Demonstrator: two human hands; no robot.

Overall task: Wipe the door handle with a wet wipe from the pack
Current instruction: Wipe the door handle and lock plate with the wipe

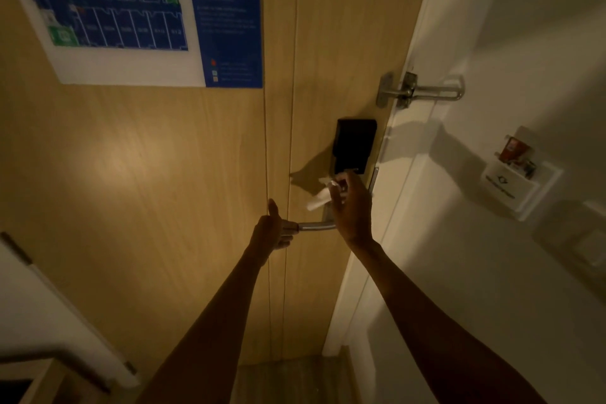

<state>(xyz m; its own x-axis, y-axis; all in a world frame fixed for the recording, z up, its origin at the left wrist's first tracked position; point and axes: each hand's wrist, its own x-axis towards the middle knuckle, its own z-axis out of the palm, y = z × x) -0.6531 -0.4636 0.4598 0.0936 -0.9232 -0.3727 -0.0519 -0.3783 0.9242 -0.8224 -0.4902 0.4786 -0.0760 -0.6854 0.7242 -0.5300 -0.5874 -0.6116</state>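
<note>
A silver lever door handle (315, 226) sticks out to the left from the lock plate on a light wooden door (164, 174). My left hand (273, 230) grips the free end of the lever, thumb raised. My right hand (351, 207) is above the handle's pivot, pinching a white wet wipe (318, 198) that hangs from the fingertips against the lock plate, just below the black electronic lock box (355, 145). The wipe pack is not in view.
A metal swing-bar latch (423, 91) spans door and white frame above the lock. A key-card holder (518, 179) with a card sits on the white wall at right. A blue evacuation plan (137, 10) hangs on the door at upper left. A white ledge (49, 305) is at lower left.
</note>
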